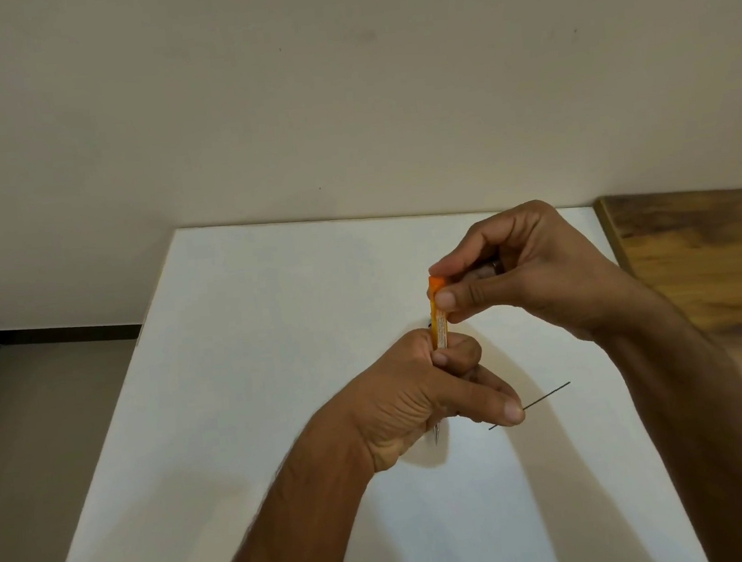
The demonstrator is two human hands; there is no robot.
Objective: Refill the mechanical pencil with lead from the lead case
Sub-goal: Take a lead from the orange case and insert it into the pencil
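Note:
My left hand [410,401] grips a slim orange lead case [440,330] upright in its curled fingers. The same fist holds the mechanical pencil, of which only the metal tip [437,435] shows, poking out below the palm. My right hand [518,273] pinches the orange cap [437,284] at the top of the case between thumb and forefinger. A thin dark lead [548,395] runs slantwise on the white board [254,360]; my left forefinger's tip covers part of it. Whether the finger touches the lead I cannot tell.
The white board lies against a beige wall [298,106]. A wooden tabletop [702,258] adjoins it on the right. Left of the board is grey floor [34,426] with a dark skirting strip.

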